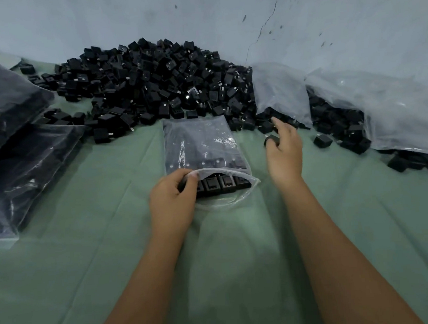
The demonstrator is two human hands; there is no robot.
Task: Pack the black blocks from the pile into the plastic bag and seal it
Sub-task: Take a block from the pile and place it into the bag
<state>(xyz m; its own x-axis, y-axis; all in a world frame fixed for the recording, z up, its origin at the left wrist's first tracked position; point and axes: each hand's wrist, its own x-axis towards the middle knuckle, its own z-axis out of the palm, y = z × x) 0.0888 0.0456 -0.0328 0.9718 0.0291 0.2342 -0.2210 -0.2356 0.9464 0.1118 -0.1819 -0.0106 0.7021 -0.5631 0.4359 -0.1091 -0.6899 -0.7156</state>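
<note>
A clear plastic bag [202, 147] lies flat on the green cloth, its open mouth toward me, with a row of black blocks [224, 183] showing at the opening. My left hand [173, 201] pinches the bag's upper lip at the left corner of the mouth. My right hand [284, 148] is to the right of the bag, thumb and fingers curled round a single black block [271, 139]. The big pile of black blocks [154, 85] rises behind the bag against the wall.
Filled dark bags [21, 152] are stacked at the left. Large translucent sacks [391, 110] with more blocks spilling out lie at the right, a loose block [322, 141] near them. The green cloth [225, 260] covers the table; a grey wall stands behind.
</note>
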